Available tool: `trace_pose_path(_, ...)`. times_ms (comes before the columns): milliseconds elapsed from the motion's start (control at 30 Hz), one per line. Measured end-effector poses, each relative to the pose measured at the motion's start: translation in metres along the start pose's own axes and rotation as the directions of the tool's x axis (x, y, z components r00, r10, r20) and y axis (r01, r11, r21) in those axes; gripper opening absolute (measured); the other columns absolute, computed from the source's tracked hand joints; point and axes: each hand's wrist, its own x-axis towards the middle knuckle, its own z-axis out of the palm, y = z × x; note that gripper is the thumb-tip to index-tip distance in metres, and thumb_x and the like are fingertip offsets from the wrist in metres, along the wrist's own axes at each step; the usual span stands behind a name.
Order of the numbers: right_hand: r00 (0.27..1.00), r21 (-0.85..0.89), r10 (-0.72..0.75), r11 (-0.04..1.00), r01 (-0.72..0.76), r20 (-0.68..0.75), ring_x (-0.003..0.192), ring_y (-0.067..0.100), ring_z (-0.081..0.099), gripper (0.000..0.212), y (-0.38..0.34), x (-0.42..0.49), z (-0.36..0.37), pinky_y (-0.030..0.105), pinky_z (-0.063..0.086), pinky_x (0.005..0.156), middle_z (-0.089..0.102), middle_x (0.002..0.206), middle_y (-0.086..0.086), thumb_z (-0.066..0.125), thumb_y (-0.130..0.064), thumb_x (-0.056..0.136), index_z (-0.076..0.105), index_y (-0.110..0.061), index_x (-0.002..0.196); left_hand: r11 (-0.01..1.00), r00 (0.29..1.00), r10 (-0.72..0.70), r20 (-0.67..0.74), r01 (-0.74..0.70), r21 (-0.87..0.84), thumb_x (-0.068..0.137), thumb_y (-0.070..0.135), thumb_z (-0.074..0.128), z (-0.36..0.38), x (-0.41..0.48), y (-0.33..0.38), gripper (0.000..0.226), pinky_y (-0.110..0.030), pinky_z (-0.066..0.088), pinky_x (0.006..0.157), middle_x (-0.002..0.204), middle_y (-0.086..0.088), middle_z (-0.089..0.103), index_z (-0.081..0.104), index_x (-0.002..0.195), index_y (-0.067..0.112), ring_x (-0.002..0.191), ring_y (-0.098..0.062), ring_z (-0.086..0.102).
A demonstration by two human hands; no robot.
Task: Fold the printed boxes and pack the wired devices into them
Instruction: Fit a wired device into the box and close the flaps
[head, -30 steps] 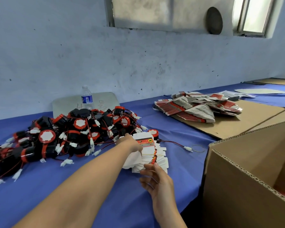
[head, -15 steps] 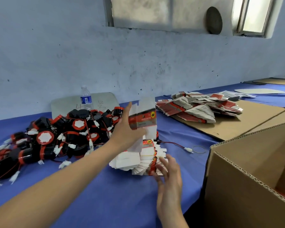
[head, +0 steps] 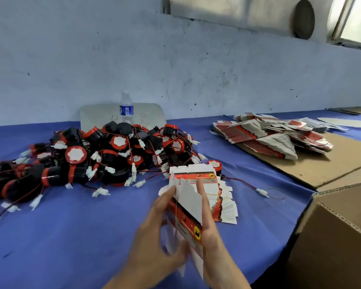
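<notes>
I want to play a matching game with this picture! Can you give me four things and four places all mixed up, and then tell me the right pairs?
Things:
1. water bottle
2. printed box blank
3. pile of wired devices
4. big cardboard carton

Places:
A. at the right edge, nearest the camera
B. spread over the left of the blue table
C. standing at the back by the wall
D. held between both hands

Pairs: 1-C, 2-D, 3-B, 4-A
</notes>
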Motion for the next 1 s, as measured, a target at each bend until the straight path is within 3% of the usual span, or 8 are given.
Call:
trace_pose_path(100, 0.999, -0.088, -0.029, 0.996, 0.032, 0.035, 0.127, 0.034, 0.052, 0.106, 0.001, 0.005, -0.004, 0.051, 0.035, 0.107, 0.044, 0.149, 0.002, 0.084, -0.061, 0.055, 0.025, -0.055, 0.143, 1.000, 1.000, -0.014, -0.020, 0.014, -0.019, 0.054, 0.045, 0.075, 0.003, 0.002, -0.004, 0.101, -0.018, 0.049, 0.094, 0.139, 0.019, 0.050, 0.025, 0.142, 0.056, 0.123, 0.004, 0.051)
trace_pose_path(233, 0.995, -0.110, -0.092, 0.989, 0.097, 0.046, 0.130, 0.036, 0.048, 0.097, -0.001, 0.012, -0.004, 0.054, 0.039, 0.106, 0.045, 0.148, 0.003, 0.078, -0.056, 0.071, 0.018, -0.051, 0.147, 0.998, 0.998, -0.025, -0.054, 0.022, -0.056, 0.059, 0.047, 0.073, 0.002, 0.006, -0.010, 0.097, -0.025, 0.049, 0.098, 0.143, 0.014, 0.043, 0.028, 0.144, 0.040, 0.129, -0.001, 0.046)
trace_pose_path(367, 0.989, -0.112, -0.093, 0.990, 0.080, -0.116, 0.117, 0.019, 0.061, 0.108, -0.013, 0.022, 0.001, 0.032, 0.055, 0.085, 0.061, 0.129, -0.014, 0.079, -0.065, 0.058, 0.021, -0.043, 0.147, 0.988, 0.993, -0.066, -0.096, 0.051, -0.145, 0.068, 0.048, 0.067, -0.003, 0.008, -0.012, 0.088, -0.009, 0.044, 0.093, 0.139, 0.026, 0.038, 0.023, 0.144, 0.047, 0.128, 0.004, 0.044)
trace_pose_path(467, 0.979, -0.134, -0.108, 0.987, 0.085, -0.175, 0.111, 0.017, 0.065, 0.111, -0.020, 0.022, -0.002, 0.027, 0.056, 0.078, 0.065, 0.122, -0.015, 0.080, -0.068, 0.052, 0.030, -0.039, 0.146, 0.965, 0.988, -0.103, -0.113, 0.072, -0.252, 0.072, 0.054, 0.063, -0.006, 0.009, -0.014, 0.086, -0.007, 0.044, 0.091, 0.134, 0.036, 0.041, 0.019, 0.146, 0.045, 0.126, 0.006, 0.046)
trace_pose_path(600, 0.973, -0.229, -0.130, 0.970, 0.085, -0.191, 0.097, 0.016, 0.068, 0.094, -0.014, 0.018, -0.005, 0.022, 0.055, 0.073, 0.070, 0.113, -0.006, 0.081, -0.039, 0.055, 0.039, -0.040, 0.139, 0.946, 0.985, -0.100, -0.143, 0.050, -0.320, 0.070, 0.048, 0.068, -0.006, 0.006, -0.014, 0.091, -0.013, 0.050, 0.083, 0.130, 0.030, 0.052, 0.022, 0.148, 0.035, 0.118, 0.000, 0.056)
trace_pose_path(700, 0.962, -0.280, -0.144, 0.957, 0.076, -0.231, 0.096, 0.008, 0.068, 0.073, -0.003, 0.015, -0.003, 0.017, 0.054, 0.071, 0.070, 0.108, -0.011, 0.071, -0.034, 0.058, 0.050, -0.030, 0.128, 0.963, 0.983, -0.069, -0.170, 0.021, -0.267, 0.067, 0.043, 0.073, -0.003, 0.004, -0.008, 0.098, -0.011, 0.052, 0.078, 0.129, 0.032, 0.053, 0.016, 0.147, 0.048, 0.113, 0.004, 0.058)
trace_pose_path(900, 0.914, -0.362, -0.196, 0.930, 0.059, -0.356, 0.109, 0.005, 0.062, 0.083, 0.001, 0.016, 0.001, 0.017, 0.053, 0.081, 0.063, 0.122, -0.013, 0.072, -0.047, 0.057, 0.045, -0.036, 0.134, 0.961, 0.973, -0.041, -0.227, -0.024, -0.274, 0.080, 0.042, 0.065, -0.002, 0.004, -0.001, 0.079, -0.011, 0.053, 0.073, 0.125, 0.035, 0.055, 0.020, 0.142, 0.060, 0.101, 0.003, 0.065)
trace_pose_path(1000, 0.923, -0.337, -0.166, 0.941, 0.043, -0.347, 0.111, 0.008, 0.062, 0.074, 0.001, 0.016, 0.002, 0.021, 0.054, 0.083, 0.064, 0.123, -0.013, 0.071, -0.047, 0.059, 0.051, -0.040, 0.130, 0.951, 0.983, -0.051, -0.178, -0.006, -0.310, 0.077, 0.045, 0.065, 0.000, 0.005, 0.000, 0.083, -0.011, 0.052, 0.077, 0.130, 0.040, 0.046, 0.013, 0.137, 0.068, 0.112, 0.004, 0.058)
